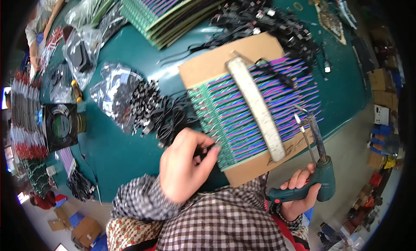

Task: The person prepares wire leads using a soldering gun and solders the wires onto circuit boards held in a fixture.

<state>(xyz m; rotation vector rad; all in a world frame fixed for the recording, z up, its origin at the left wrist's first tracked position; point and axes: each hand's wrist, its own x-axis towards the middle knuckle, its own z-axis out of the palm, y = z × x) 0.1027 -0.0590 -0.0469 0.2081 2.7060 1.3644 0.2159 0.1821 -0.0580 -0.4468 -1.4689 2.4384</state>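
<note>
A brown-and-white checked sleeve (208, 216) is filling the lower centre of the frame. Above it, the left hand (184, 164) is curling its fingers around a small black connector (207, 150), pinching it against the lower left edge of the row of green circuit strips with purple and blue wiring (242, 108). These strips are lying side by side on a brown cardboard sheet (216, 62) at centre frame, on the teal table (125, 151). A long white flat bar (255, 106) is resting diagonally across the strips.

At lower right, the right hand (299, 190) is gripping a green pistol-shaped soldering gun (318, 181), closed around its handle; the metal tip (303, 121) is pointing up toward the right edge of the strips.

A loose pile of black cables (173, 116) is lying just left of the cardboard. A black square fan (60, 126) is sitting at the left edge.
</note>
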